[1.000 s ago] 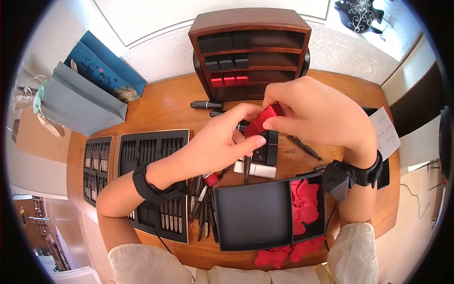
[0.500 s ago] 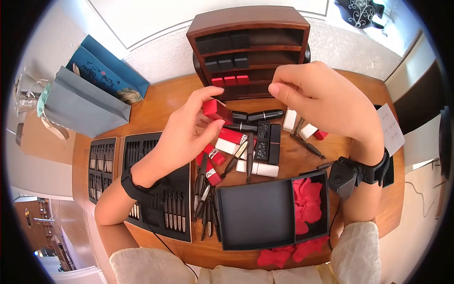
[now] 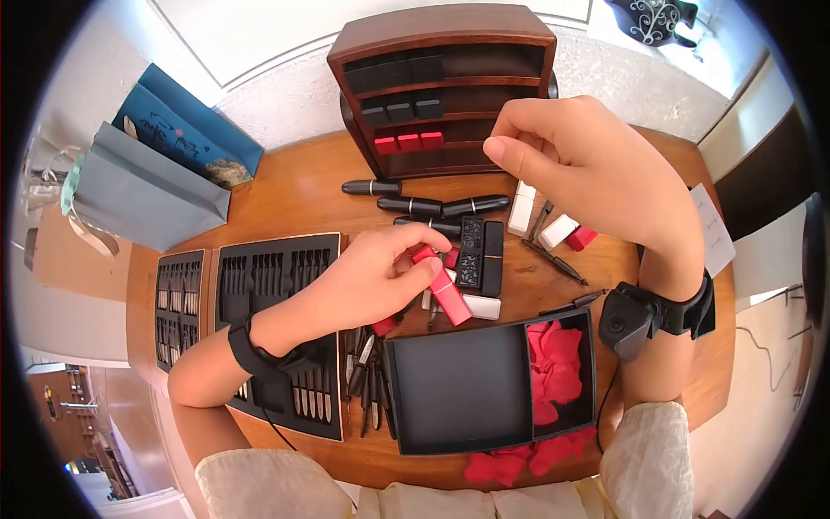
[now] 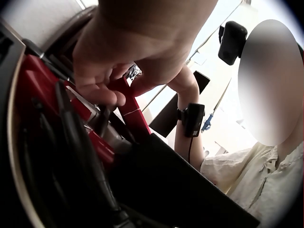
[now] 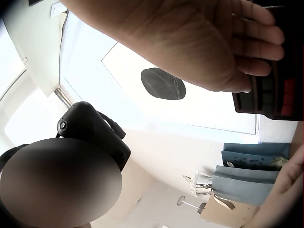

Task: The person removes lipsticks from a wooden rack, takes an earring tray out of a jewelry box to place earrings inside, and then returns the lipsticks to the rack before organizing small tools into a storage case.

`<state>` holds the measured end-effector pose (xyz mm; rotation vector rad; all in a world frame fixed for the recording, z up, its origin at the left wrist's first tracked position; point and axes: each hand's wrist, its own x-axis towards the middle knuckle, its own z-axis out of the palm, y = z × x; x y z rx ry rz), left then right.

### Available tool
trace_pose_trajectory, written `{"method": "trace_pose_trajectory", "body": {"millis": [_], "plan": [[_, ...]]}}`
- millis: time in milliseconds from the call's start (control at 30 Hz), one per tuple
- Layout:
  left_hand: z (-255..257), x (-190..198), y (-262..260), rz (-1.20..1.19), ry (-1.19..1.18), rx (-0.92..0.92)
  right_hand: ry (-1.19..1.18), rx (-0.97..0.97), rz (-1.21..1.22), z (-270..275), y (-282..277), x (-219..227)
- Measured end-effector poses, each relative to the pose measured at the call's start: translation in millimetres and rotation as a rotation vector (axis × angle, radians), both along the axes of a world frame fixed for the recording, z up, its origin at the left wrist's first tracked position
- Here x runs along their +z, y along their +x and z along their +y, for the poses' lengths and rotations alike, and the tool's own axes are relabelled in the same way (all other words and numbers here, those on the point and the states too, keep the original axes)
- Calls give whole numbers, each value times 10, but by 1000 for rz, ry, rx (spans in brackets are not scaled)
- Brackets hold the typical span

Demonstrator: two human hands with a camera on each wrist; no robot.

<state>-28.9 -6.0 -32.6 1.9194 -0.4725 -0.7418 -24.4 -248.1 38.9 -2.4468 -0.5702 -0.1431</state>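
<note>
My left hand point(image 3: 359, 272) pinches a red lipstick point(image 3: 451, 301) with a thin silver band between thumb and fingers. It slants just above the far edge of a black box point(image 3: 462, 389). In the left wrist view the same lipstick point(image 4: 137, 121) points down beside the box, with other red and black tubes close by. My right hand point(image 3: 596, 177) is raised in front of a small wooden shelf point(image 3: 445, 30), fingers loosely bent and nothing in them. Three red lipsticks point(image 3: 408, 143) stand in a row on that shelf, below black ones point(image 3: 400, 111).
Black tubes point(image 3: 411, 206), white tubes point(image 3: 522, 208) and a dark patterned case point(image 3: 471, 251) lie mid-table. Slotted black trays point(image 3: 277, 324) are on the left, with pens point(image 3: 372, 389) beside them. Red petals point(image 3: 553, 363) fill the box's right compartment. Paper bags point(image 3: 160, 186) stand behind.
Both hands were at the red lipstick; the right hand has let go and drawn up and away. The left hand has brought the lipstick down towards the black box.
</note>
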Motion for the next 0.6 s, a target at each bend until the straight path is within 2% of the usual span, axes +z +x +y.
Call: {"method": "trace_pose_trajectory", "body": {"millis": [33, 67, 133, 167, 233, 267, 333, 367, 433, 500, 567, 600], "plan": [[-15, 7, 15, -77, 109, -29, -10, -11, 6, -1, 0, 3], [-2, -8, 51, -77, 111, -34, -20, -22, 13, -10, -1, 3], [47, -37, 117, -466, 224, -110, -33, -8, -56, -52, 43, -80], [51, -23, 107, -466, 225, -110, -49, 11, -127, -69, 63, -111], [10, 77, 50, -597, 341, -84, -55, 25, -114, -78, 67, -129], [-10, 67, 45, -593, 343, -84, -64, 37, -101, -77, 64, -139], [-72, 51, 56, -868, 201, -172, -60, 36, -86, -48, 45, -118], [-108, 44, 68, -868, 201, -172, -60, 34, -74, -35, 36, -103], [-190, 19, 83, -1056, 142, -480, -77, 23, -52, -27, 26, -82], [-259, 7, 55, -1063, 164, -549, -93, 12, -30, -31, 38, -79], [-291, 45, 15, -1097, 390, -710, -87, 31, -54, -51, 60, -109], [-285, 31, -13, -1097, 390, -711, -86, 30, -54, -50, 55, -99]]}}
